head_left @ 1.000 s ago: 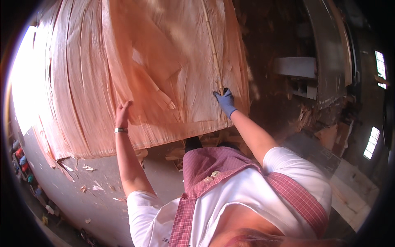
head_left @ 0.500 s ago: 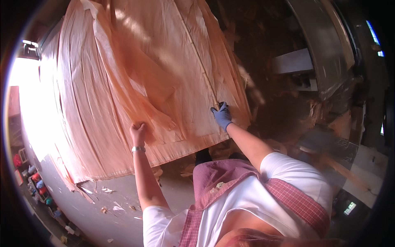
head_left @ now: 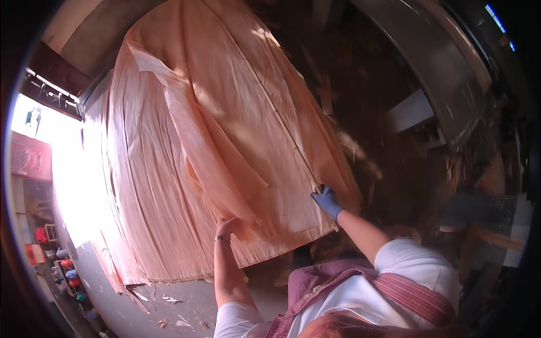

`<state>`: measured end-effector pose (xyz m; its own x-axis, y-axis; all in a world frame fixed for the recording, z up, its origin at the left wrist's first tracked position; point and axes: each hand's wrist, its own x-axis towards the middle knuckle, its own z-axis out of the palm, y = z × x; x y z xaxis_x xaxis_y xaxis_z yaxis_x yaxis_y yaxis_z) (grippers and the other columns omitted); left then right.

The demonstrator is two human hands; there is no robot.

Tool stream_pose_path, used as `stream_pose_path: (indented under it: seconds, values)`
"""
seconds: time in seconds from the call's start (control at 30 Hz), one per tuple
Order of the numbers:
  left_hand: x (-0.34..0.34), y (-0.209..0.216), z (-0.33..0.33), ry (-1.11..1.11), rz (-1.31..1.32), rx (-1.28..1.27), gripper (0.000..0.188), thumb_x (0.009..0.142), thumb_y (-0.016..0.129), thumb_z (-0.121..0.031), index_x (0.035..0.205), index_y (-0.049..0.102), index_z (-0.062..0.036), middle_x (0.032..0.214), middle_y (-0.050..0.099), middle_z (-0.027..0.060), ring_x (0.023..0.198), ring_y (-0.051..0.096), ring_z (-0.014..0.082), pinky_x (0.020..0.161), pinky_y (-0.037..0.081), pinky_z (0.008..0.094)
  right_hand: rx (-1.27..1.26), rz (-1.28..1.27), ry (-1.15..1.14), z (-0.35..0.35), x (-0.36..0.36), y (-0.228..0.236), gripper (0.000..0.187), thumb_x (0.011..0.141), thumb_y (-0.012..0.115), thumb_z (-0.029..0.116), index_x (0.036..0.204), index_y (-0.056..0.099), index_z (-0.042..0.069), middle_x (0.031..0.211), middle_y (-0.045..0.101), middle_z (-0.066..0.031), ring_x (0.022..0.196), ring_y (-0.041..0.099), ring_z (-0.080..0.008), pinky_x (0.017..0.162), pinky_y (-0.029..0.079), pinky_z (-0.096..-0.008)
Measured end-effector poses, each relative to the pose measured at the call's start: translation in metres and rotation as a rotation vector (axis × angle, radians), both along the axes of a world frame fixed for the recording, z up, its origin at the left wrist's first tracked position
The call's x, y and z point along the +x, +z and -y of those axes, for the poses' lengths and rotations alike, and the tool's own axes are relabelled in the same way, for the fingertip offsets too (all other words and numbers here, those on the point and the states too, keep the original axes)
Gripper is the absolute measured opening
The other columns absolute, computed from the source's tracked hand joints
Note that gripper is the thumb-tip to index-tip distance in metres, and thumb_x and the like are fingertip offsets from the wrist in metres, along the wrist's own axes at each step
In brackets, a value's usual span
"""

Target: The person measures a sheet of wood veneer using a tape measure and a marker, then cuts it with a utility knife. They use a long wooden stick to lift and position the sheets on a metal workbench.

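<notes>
A big stack of thin, pale orange wood veneer sheets (head_left: 191, 146) fills the middle of the view. My left hand (head_left: 227, 226), bare with a thin bracelet at the wrist, rests flat on the top sheet near its front edge. My right hand (head_left: 327, 201), in a blue glove, grips the right edge of a narrower veneer strip (head_left: 293, 124) lying on the stack. Both forearms reach up from my white shirt and checked apron at the lower edge.
Veneer scraps (head_left: 169, 298) lie on the grey floor below the stack. Dark wood debris (head_left: 360, 112) and a large machine frame (head_left: 439, 62) stand to the right. Coloured containers (head_left: 67, 270) sit on a rack at far left beside a bright doorway.
The view has tilted so the stack sits lower and more upright. My left hand has slid down and right along the top sheet; my right hand stays on the strip's edge.
</notes>
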<state>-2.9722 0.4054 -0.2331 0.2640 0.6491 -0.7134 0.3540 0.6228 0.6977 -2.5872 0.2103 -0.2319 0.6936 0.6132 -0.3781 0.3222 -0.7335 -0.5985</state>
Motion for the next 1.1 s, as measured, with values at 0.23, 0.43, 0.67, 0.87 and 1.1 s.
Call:
stream_pose_path:
  seconds: [0.23, 0.43, 0.67, 0.87, 1.1]
  values:
    - [0.039, 0.027, 0.046, -0.082, 0.076, -0.171, 0.028, 0.077, 0.073, -0.007, 0.101, 0.064, 0.0029, 0.082, 0.069, 0.0107, 0.070, 0.069, 0.0204, 0.061, 0.057, 0.0328, -0.022, -0.533, -0.072, 0.077, 0.033, 0.057, 0.050, 0.079, 0.079, 0.030, 0.118, 0.059, 0.005, 0.092, 0.067, -0.0084, 0.073, 0.062, -0.0188, 0.061, 0.053, -0.0337]
    - [0.037, -0.027, 0.070, 0.261, 0.007, 0.184, 0.054, 0.070, 0.074, -0.007, 0.117, 0.050, -0.0019, 0.095, 0.067, 0.0151, 0.090, 0.068, 0.0277, 0.069, 0.058, 0.0384, 0.063, -0.603, -0.082, 0.064, -0.014, 0.039, 0.087, 0.080, 0.079, 0.039, 0.142, 0.032, 0.002, 0.098, 0.060, -0.0115, 0.057, 0.055, -0.0144, 0.046, 0.046, -0.0297]
    - [0.058, -0.022, 0.061, 0.127, -0.618, 0.288, 0.042, 0.065, 0.075, -0.020, 0.102, 0.067, -0.0017, 0.100, 0.069, 0.0220, 0.096, 0.067, 0.0349, 0.080, 0.054, 0.0423, -0.016, -0.408, -0.133, 0.045, -0.056, -0.010, 0.038, 0.076, 0.082, 0.033, 0.096, 0.062, 0.008, 0.071, 0.060, -0.0014, 0.053, 0.055, -0.0139, 0.045, 0.046, -0.0297]
    - [0.055, -0.045, 0.101, 0.262, -0.327, 0.392, 0.030, 0.073, 0.071, -0.018, 0.094, 0.067, 0.0028, 0.089, 0.070, 0.0162, 0.083, 0.068, 0.0291, 0.074, 0.054, 0.0387, 0.057, -0.806, -0.082, 0.045, -0.054, 0.082, 0.033, 0.079, 0.081, 0.030, 0.099, 0.063, 0.011, 0.077, 0.061, 0.0009, 0.053, 0.053, -0.0125, 0.043, 0.043, -0.0283]
    - [0.152, 0.097, 0.145, 0.131, 0.389, -0.109, 0.030, 0.091, 0.062, -0.021, 0.110, 0.063, 0.0025, 0.104, 0.068, 0.0103, 0.091, 0.067, 0.0210, 0.076, 0.055, 0.0369, 0.036, -1.172, -0.176, 0.067, -0.060, 0.203, 0.029, 0.081, 0.080, 0.029, 0.098, 0.062, 0.014, 0.071, 0.058, 0.0035, 0.047, 0.051, -0.0091, 0.039, 0.042, -0.0256]
